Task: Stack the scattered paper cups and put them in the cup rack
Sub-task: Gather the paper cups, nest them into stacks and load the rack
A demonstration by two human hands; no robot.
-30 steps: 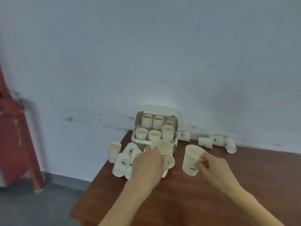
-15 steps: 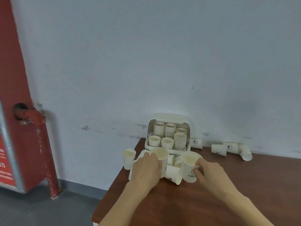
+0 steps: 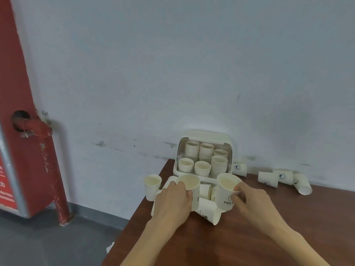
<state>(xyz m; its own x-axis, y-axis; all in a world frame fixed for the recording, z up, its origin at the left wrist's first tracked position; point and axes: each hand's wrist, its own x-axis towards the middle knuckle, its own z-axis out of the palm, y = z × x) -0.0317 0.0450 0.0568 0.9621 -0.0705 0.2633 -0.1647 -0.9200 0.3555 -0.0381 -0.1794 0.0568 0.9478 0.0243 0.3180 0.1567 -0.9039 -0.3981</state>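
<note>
While the cup rack (image 3: 203, 160) at the back of the desk (image 3: 249, 237) already had six stacks sitting in it, there was still a fair bit left lying around, so I'd call this somewhere past the middle but not close to finished.

The left hand (image 3: 172, 202) was wrapped around one upright cup (image 3: 190, 184), fingers curled round its side. The right hand (image 3: 249, 200) was pinching the rim of another cup (image 3: 225, 191), the one with dark lettering on it, thumb on the outside and a fingertip at the lip. Both cups were up just in front of the rack, close together but not nested. Looked to me like the next thing would be dropping one into the other.

Stuff still loose: one cup on its side (image 3: 209, 213) right under the two hands, a couple more tucked behind it that I couldn't make out well, one standing at the desk's left corner (image 3: 152, 187), one tipped over just right of the rack (image 3: 240, 169), and a row of three on their sides (image 3: 284, 179) further right along the wall. So at least seven or eight cups to gather and stack, then they'd all need to go in the rack.
</note>
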